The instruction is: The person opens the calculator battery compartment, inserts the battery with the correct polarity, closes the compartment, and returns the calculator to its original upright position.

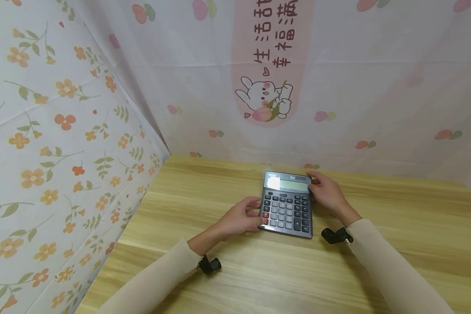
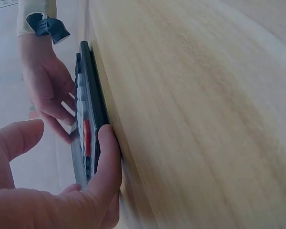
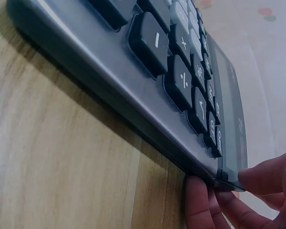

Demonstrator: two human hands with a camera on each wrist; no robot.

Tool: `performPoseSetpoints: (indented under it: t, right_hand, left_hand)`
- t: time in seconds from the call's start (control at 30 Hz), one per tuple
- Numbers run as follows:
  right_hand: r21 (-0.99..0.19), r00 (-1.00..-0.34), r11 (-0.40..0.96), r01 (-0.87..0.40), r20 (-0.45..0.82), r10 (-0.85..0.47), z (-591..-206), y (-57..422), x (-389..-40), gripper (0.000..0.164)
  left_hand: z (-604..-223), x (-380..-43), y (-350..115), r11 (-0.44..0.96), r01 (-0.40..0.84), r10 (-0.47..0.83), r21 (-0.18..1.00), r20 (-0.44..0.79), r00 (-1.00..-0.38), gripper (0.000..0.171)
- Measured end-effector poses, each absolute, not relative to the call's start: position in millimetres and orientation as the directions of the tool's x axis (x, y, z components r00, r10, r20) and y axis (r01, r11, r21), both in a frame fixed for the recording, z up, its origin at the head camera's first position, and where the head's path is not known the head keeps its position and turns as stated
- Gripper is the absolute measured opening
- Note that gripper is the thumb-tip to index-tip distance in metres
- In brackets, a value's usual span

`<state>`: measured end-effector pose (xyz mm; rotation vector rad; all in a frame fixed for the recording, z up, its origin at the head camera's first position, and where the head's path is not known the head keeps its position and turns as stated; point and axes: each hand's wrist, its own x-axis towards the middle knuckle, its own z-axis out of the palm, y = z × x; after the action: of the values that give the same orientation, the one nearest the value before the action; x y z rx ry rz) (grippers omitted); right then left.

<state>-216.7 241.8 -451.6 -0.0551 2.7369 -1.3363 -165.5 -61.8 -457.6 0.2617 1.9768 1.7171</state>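
A grey desktop calculator (image 1: 284,205) lies face up on the wooden table, its screen end toward the back curtain. Over its far right corner, my right hand (image 1: 329,192) pinches it, with the thumb (image 3: 267,179) on the face and the other fingers (image 3: 198,202) under the edge. At the calculator's near left side is my left hand (image 1: 237,218), its fingers (image 2: 109,155) touching the edge beside the red keys. The left thumb (image 2: 24,136) stands raised, apart from the keys in the left wrist view.
A pale printed curtain (image 1: 204,87) hangs along the table's back edge, and a floral cloth (image 1: 63,152) rises on the left. Black wrist mounts (image 1: 209,264) stick out from both sleeves. Bare wooden tabletop (image 1: 267,279) lies in front of the calculator.
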Motion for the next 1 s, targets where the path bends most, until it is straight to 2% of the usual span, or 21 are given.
performPoseSetpoints:
  t: [1.0]
  right_hand:
    - [-0.810,-0.991,0.586,0.021,-0.094,-0.095,-449.7,241.8,-214.0,0.053]
  left_hand:
    - [-458.7,-162.7,-61.0,0.215,-0.148,0.445,0.965,-0.232,-0.865,0.077]
